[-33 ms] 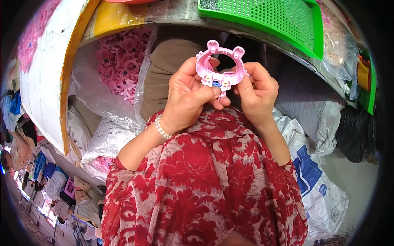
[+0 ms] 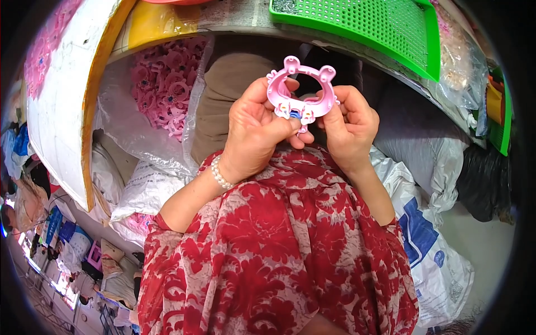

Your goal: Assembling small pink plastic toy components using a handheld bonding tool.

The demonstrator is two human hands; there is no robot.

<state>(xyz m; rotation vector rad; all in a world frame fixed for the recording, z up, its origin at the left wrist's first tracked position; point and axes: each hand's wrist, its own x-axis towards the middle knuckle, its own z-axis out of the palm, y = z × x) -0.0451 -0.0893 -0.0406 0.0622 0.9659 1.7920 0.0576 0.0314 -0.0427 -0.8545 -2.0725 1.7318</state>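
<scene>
Above my lap I hold a pink ring-shaped plastic part, with two rounded ears at its top and clear space through its middle. Small white and coloured pieces sit on its lower edge around a little blue piece. My left hand grips the part's left side, its thumb pressed near the blue piece. On the other side, my right hand pinches the ring between thumb and fingers. Some fingertips are hidden behind the part.
At left, a clear plastic bag holds many similar pink parts. A green perforated tray lies on the table ahead, small metal bits in its corner. White sacks stand at right, beside a black bag.
The pink ring part has shifted very slightly right and down in my fingers. Both hands keep their grip.
</scene>
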